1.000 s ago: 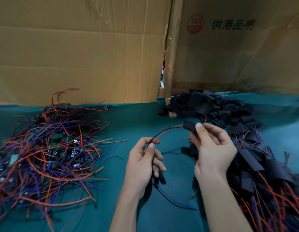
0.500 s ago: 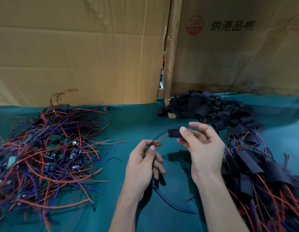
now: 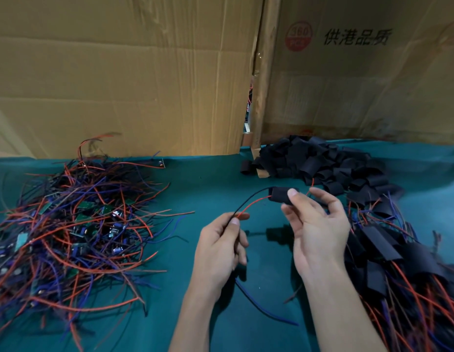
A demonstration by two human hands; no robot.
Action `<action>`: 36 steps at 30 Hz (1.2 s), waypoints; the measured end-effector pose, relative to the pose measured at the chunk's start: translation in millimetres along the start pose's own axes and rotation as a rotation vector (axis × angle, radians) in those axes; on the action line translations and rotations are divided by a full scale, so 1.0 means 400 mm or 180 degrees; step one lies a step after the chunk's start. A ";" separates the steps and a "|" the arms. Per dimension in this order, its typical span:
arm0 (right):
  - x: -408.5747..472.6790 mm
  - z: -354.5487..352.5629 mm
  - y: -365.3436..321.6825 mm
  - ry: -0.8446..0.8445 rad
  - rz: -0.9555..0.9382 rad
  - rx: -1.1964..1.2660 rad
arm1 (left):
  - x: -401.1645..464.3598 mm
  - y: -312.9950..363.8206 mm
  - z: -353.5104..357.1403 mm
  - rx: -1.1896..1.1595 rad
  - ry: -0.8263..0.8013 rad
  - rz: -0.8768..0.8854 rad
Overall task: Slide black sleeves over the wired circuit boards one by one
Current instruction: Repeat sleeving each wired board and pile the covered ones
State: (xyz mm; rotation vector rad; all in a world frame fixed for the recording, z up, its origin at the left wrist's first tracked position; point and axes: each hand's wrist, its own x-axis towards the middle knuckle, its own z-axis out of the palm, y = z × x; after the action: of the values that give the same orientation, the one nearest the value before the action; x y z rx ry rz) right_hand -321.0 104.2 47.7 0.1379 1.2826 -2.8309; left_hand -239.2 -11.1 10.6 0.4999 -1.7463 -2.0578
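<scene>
Backdrop: we face cardboard sheets (image 3: 124, 80) standing upright along the far edge of a teal table (image 3: 210, 179); we cannot tell whether they are box walls, and no open container shows.
Unsleeved pile: a heap of wired circuit boards (image 3: 76, 224) lies on the table to our left, red, blue and black leads tangled over green boards.
Finished pile: sleeved boards (image 3: 388, 252) lie along our right side, wires trailing toward us.
Sleeve stock: loose black sleeves (image 3: 322, 163) are heaped at the far right, against the cardboard.
Left hand: our left hand (image 3: 220, 247) pinches the red and black wires (image 3: 248, 207) between thumb and fingers, a blue lead hanging below the palm.
Right hand: our right hand (image 3: 317, 229) grips the black sleeve (image 3: 281, 194) between thumb and fingertips, held above the table between the two hands.
Step in hand: we judge the sleeve is being drawn along the wires over the board; no board shows, so it is likely inside.
Next move: we would pull the wires taut leftward and seat the sleeve squarely, then lay the piece on the finished pile.
Risk: the sleeve may snag on a board corner or slide past it.
</scene>
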 end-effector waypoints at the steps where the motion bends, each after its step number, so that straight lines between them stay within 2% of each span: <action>1: 0.000 0.000 0.000 0.0020 0.0019 0.0060 | 0.000 0.000 0.000 -0.0006 0.0011 -0.0001; 6: 0.003 -0.001 -0.007 0.0017 0.0017 0.0255 | -0.001 0.001 0.000 0.0026 0.0027 0.0016; 18: -0.005 0.003 -0.011 -0.0093 -0.0176 0.0031 | 0.001 0.004 0.002 0.0054 0.0191 -0.0016; 24: -0.014 0.008 0.006 -0.0228 -0.0296 -0.0450 | -0.005 0.014 0.001 0.0173 0.0056 0.0038; 27: -0.024 0.019 0.020 -0.0396 -0.0069 -0.0522 | -0.008 0.019 0.003 0.0140 -0.0030 0.0062; 32: -0.044 0.035 0.045 -0.0531 0.0930 -0.0185 | -0.004 0.016 0.000 0.0021 -0.0080 0.0018; 36: -0.057 0.038 0.054 -0.0829 0.1027 -0.0489 | -0.007 0.026 -0.001 -0.0060 0.0016 -0.0029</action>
State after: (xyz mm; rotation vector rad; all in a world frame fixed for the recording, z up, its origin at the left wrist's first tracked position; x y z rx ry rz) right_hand -298.2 78.2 43.6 -0.0262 1.2807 -2.3811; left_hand -236.0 -11.6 21.0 0.5080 -1.7234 -2.0754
